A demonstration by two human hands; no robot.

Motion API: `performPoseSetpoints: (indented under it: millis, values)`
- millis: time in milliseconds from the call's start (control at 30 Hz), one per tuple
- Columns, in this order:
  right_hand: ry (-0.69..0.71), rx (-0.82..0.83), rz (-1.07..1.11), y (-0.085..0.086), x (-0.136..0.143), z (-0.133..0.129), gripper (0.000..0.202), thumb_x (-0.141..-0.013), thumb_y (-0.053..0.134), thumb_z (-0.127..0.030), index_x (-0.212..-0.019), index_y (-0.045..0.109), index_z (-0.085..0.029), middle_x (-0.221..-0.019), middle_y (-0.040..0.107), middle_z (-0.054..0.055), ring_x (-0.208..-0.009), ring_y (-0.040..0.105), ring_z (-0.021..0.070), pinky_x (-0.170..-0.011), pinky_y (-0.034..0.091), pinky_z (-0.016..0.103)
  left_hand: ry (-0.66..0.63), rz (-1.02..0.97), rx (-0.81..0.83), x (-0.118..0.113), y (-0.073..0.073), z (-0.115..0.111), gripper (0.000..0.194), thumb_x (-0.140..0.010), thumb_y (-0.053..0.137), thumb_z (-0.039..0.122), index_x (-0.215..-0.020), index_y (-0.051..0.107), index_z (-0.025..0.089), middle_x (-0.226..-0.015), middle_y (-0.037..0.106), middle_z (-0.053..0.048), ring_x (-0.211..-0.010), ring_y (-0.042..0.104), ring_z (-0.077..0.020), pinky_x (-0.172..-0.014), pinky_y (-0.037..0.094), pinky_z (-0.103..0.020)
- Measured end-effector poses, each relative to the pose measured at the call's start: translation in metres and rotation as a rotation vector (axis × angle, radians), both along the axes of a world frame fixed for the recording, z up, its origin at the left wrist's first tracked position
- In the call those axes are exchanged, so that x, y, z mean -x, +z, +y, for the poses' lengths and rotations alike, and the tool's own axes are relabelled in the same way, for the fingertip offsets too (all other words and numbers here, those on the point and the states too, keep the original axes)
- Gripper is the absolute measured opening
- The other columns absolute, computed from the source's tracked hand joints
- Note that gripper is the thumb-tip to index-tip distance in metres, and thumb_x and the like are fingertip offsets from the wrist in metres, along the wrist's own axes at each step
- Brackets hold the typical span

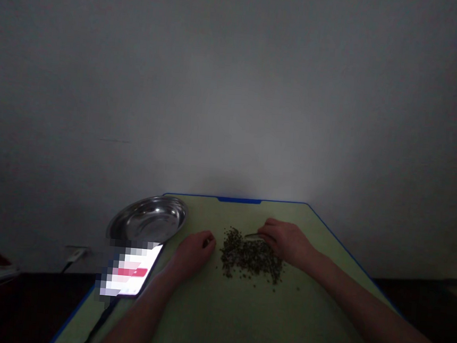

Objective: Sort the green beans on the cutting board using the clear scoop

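Note:
A loose pile of small dark seed-like grains [250, 259] is spread over the pale green table. My right hand [286, 241] reaches over its far right side, fingers closed around a slim pointed metal tool that looks like tweezers [252, 236]. The tool's tip points left, over the grains. Just left of the pile, my left hand [194, 251] rests with its fingers curled in. Whatever it may hold is hidden in the dim light. Behind the left hand stands a shiny, shallow metal bowl [148, 220].
A lit phone or tablet [140, 270], partly blurred, lies left of my left forearm, with a dark strap or cable [99, 323] below it. The blue-edged table [219, 320] meets a grey wall [233, 113]. White plugs and cables [1, 274] are at lower left.

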State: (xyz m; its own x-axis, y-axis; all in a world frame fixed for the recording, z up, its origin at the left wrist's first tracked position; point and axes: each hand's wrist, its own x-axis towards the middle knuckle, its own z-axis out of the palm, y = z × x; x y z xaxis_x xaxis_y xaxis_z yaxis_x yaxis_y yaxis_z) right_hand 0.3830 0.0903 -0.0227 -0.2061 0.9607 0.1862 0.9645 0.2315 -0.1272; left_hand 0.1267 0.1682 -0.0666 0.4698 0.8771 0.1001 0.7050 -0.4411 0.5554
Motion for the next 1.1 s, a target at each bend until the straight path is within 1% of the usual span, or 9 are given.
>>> performPoseSetpoints:
  millis: [133,300,400,467,633,833,900,1000,1100]
  values:
    - [-0.09,0.003,0.185,0.002,-0.044,-0.017,0.029,-0.092,0.045,-0.033,-0.096,0.071,-0.019,-0.094,0.071,0.008,-0.086,0.064,0.0205,-0.077,0.046,0.031,-0.005,0.0,0.009,0.0,0.002,-0.001,0.025,-0.088,0.043,0.026,-0.079,0.064,0.017,-0.081,0.069,-0.006,-0.072,0.061,-0.0175,-0.062,0.036,-0.026]
    - [-0.242,0.091,0.367,-0.021,-0.102,-0.052,0.041,-0.084,0.045,-0.045,-0.095,0.072,-0.015,-0.086,0.074,0.011,-0.074,0.066,0.0229,-0.067,0.051,0.034,-0.022,-0.007,0.019,-0.001,0.005,-0.001,0.023,-0.087,0.044,0.025,-0.079,0.064,0.017,-0.079,0.069,-0.006,-0.072,0.061,-0.018,-0.062,0.037,-0.026]
    - [-0.288,0.121,0.436,-0.034,-0.122,-0.063,0.041,-0.079,0.048,-0.049,-0.089,0.072,-0.017,-0.083,0.074,0.01,-0.074,0.067,0.0238,-0.067,0.051,0.034,-0.009,0.002,0.009,-0.002,0.006,-0.001,0.022,-0.086,0.044,0.025,-0.081,0.064,0.017,-0.082,0.07,-0.006,-0.074,0.061,-0.0183,-0.065,0.038,-0.027]
    - [-0.314,0.123,0.465,-0.039,-0.129,-0.062,0.04,-0.077,0.05,-0.049,-0.088,0.072,-0.017,-0.083,0.074,0.009,-0.075,0.066,0.0232,-0.069,0.051,0.034,-0.005,0.004,0.012,-0.002,0.006,-0.001,0.022,-0.086,0.045,0.025,-0.081,0.065,0.017,-0.084,0.07,-0.007,-0.076,0.061,-0.0184,-0.066,0.039,-0.027]
    - [-0.382,0.108,0.481,-0.045,-0.131,-0.038,0.03,-0.077,0.053,-0.038,-0.085,0.072,-0.017,-0.076,0.072,0.006,-0.07,0.063,0.0203,-0.066,0.048,0.031,-0.006,0.004,0.03,-0.001,0.007,0.0,0.023,-0.087,0.044,0.027,-0.081,0.064,0.016,-0.083,0.069,-0.007,-0.075,0.062,-0.0192,-0.066,0.038,-0.027]
    - [-0.449,0.147,0.423,-0.054,-0.114,-0.007,0.019,-0.083,0.057,-0.026,-0.084,0.072,-0.015,-0.078,0.072,0.006,-0.074,0.063,0.0188,-0.068,0.048,0.029,-0.007,0.004,0.03,-0.001,0.003,0.004,0.025,-0.088,0.044,0.029,-0.083,0.065,0.016,-0.082,0.069,-0.006,-0.074,0.061,-0.0183,-0.065,0.037,-0.027]
    - [-0.472,0.188,0.404,-0.054,-0.106,0.002,0.019,-0.089,0.058,-0.028,-0.092,0.07,-0.014,-0.089,0.071,0.007,-0.079,0.064,0.0185,-0.072,0.051,0.032,0.001,0.01,0.033,-0.001,0.003,0.004,0.024,-0.088,0.045,0.028,-0.081,0.065,0.016,-0.08,0.068,-0.006,-0.073,0.06,-0.0175,-0.064,0.037,-0.027]
    - [-0.498,0.25,0.378,-0.049,-0.094,0.017,0.029,-0.093,0.059,-0.034,-0.115,0.062,-0.016,-0.115,0.064,0.008,-0.095,0.064,0.0208,-0.081,0.054,0.04,0.005,0.013,0.027,-0.001,0.006,0.003,0.024,-0.087,0.044,0.026,-0.079,0.065,0.017,-0.077,0.067,-0.004,-0.071,0.059,-0.0168,-0.063,0.037,-0.026]
    - [-0.501,0.3,0.36,-0.044,-0.079,0.035,0.034,-0.094,0.059,-0.035,-0.123,0.058,-0.018,-0.124,0.06,0.009,-0.102,0.062,0.0229,-0.084,0.054,0.044,0.007,-0.003,0.026,-0.001,0.006,0.003,0.024,-0.087,0.044,0.026,-0.079,0.065,0.017,-0.077,0.068,-0.004,-0.071,0.06,-0.017,-0.063,0.037,-0.026]
